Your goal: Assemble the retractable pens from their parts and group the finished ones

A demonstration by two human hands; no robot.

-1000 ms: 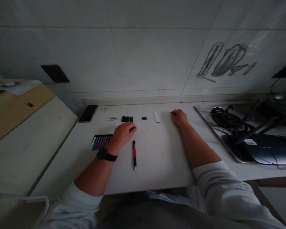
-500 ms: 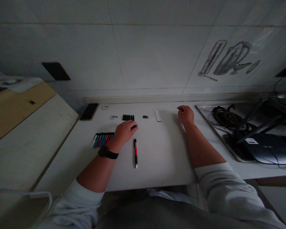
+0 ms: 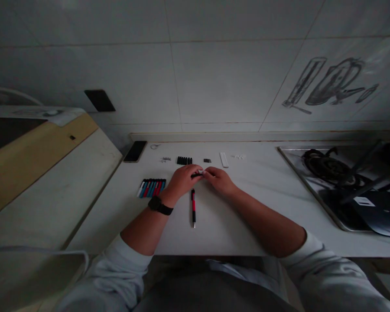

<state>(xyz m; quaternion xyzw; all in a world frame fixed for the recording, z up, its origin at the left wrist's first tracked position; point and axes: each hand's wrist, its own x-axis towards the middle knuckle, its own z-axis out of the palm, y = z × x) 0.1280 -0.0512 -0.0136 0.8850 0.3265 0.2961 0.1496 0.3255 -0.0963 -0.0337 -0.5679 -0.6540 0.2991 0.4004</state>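
My left hand [image 3: 183,180] pinches a small black pen part [image 3: 195,175] just above the white counter [image 3: 247,203]. My right hand [image 3: 219,179] meets it from the right, fingers closed on a small pale piece [image 3: 201,172] at the black part's end. A finished red and black pen [image 3: 193,206] lies on the counter just below both hands. A row of red, blue and black pen barrels [image 3: 151,187] lies left of my left hand. Behind the hands lie a row of black parts [image 3: 184,160], small springs [image 3: 165,159], a small dark piece [image 3: 207,160], a white strip [image 3: 223,159] and tiny clear pieces [image 3: 238,157].
A phone [image 3: 135,151] lies at the counter's back left. A gas hob [image 3: 331,169] with a dark pan lid [image 3: 373,206] fills the right. A wooden board on a lower surface [image 3: 35,164] stands to the left. A tiled wall rises behind.
My right hand came back from the far right of the counter to the middle and met my left hand at the black part. The camera shifted slightly.
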